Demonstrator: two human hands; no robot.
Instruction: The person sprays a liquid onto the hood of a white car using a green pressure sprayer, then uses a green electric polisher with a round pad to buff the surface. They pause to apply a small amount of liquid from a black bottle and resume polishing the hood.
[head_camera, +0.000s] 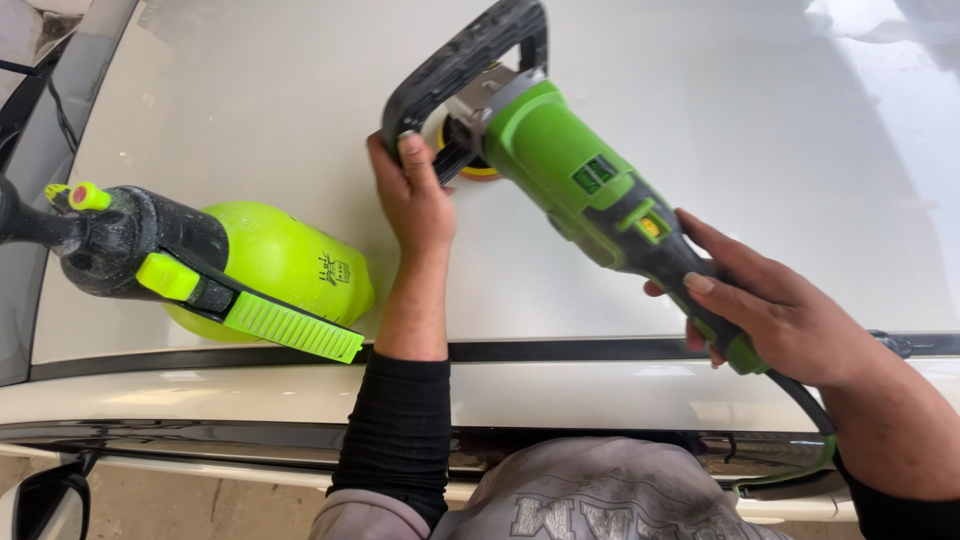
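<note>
Hands grip green polisher (570, 165): left hand (415, 195) clenching its black handle, right hand (775, 310) its rear grip.

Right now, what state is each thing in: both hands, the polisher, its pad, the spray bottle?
Left hand: closed on the polisher's black loop handle.
Right hand: closed on the rear grip.
Polisher: held tilted, head down on the white car roof.
Pad: against the roof, mostly hidden.
Spray bottle: lying on its side, untouched.

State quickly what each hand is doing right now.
Left hand: closed on the polisher's black loop handle.
Right hand: closed around the green polisher rear grip.
</note>
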